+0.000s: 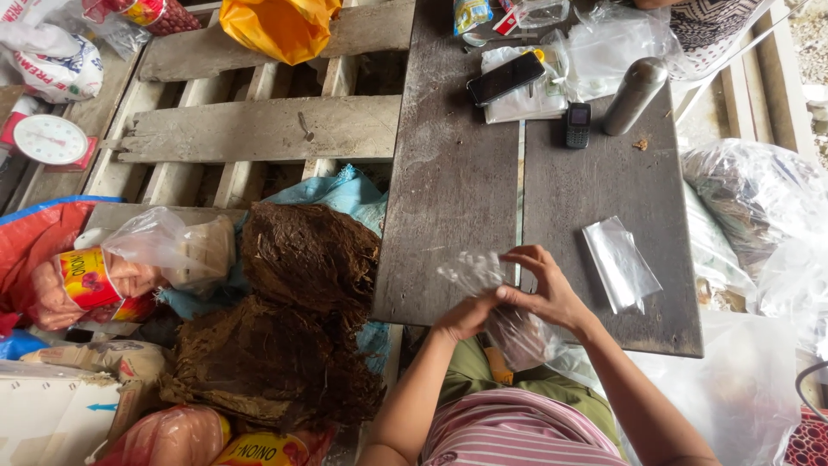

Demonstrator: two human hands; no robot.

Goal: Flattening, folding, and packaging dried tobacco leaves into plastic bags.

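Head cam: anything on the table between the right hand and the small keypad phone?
Nothing. In the head view, bare dark tabletop runs from the right hand up to the small keypad phone. The flat clear plastic bags lie off to the side.

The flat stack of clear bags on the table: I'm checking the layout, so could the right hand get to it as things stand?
Probably yes. The stack lies just beyond the right hand on bare table, nothing between; but that hand holds a clear bag.

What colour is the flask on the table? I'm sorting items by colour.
Silver-grey metal flask, clearest in the head view.
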